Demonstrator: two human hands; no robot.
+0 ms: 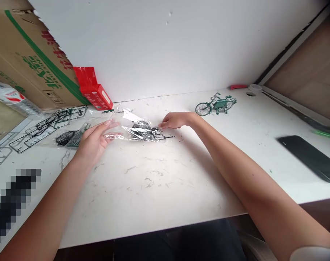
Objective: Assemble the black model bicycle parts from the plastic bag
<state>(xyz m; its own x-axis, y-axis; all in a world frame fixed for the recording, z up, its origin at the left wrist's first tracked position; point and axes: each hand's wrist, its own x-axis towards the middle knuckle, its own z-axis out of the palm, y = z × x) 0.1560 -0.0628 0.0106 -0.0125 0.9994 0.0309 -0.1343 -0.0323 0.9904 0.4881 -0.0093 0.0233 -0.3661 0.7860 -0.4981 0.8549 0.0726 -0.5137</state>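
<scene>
My left hand (95,137) grips one end of a clear plastic bag (129,116) lying on the white table. Black model parts (143,130) show through the film, with some at the bag's right end. There my right hand (175,120) has its fingertips pinched together against the small dark parts. What lies between those fingertips is too small to make out. Tiny dark bits are scattered just right of the bag. Beyond my right hand stands a green model bicycle (216,104). Dark spoked wheels (66,138) in clear wrapping lie beside my left hand.
Black part frames (49,127) spread over the table's left side. Behind them stand a red box (99,97), a large carton (39,58) and a plastic bottle (15,98). A dark smartphone (309,156) lies at right; a red-handled tool (238,86) is at the back.
</scene>
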